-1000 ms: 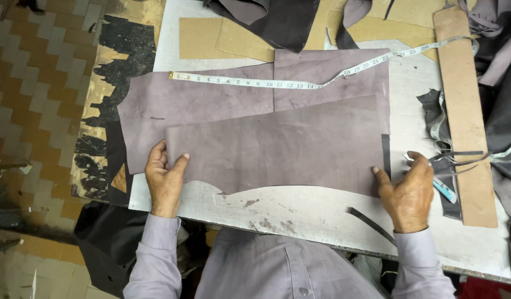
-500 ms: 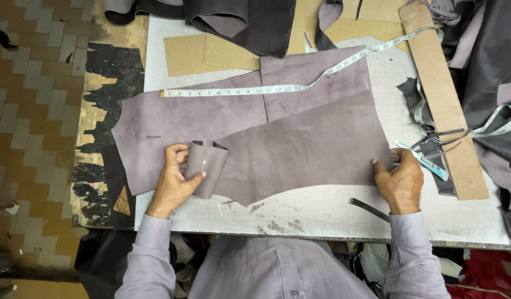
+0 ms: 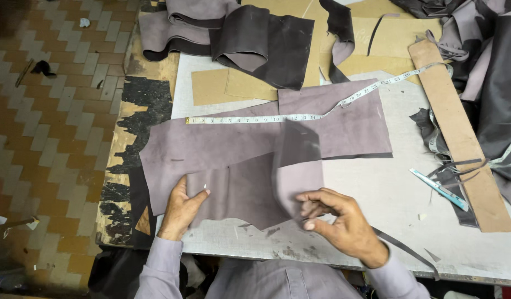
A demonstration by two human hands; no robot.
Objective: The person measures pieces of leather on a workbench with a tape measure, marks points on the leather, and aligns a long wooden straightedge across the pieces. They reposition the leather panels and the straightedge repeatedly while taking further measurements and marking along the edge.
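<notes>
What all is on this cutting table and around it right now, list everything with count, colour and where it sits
Folded leather piece: one, mauve-grey, table front, its right part lifted and folded over, both hands on it.
Leather panel: one, mauve-grey, flat beneath it, overhanging the table's left edge.
Tape measure: one, white, across the panel towards the far right.
Cardboard patterns: several, tan, far side.
Cardboard strip: one, long, tan, right side.
Dark leather hides: a heap, brown-purple, far edge; more at right.
Ruler: one, pale blue, by the strip.
Offcuts: several, dark, right side.
Table: one, grey-white top.
Tiled floor: tan and grey, left.
Left hand: pressing the piece's left end.
Right hand: pinching the folded edge.
</notes>
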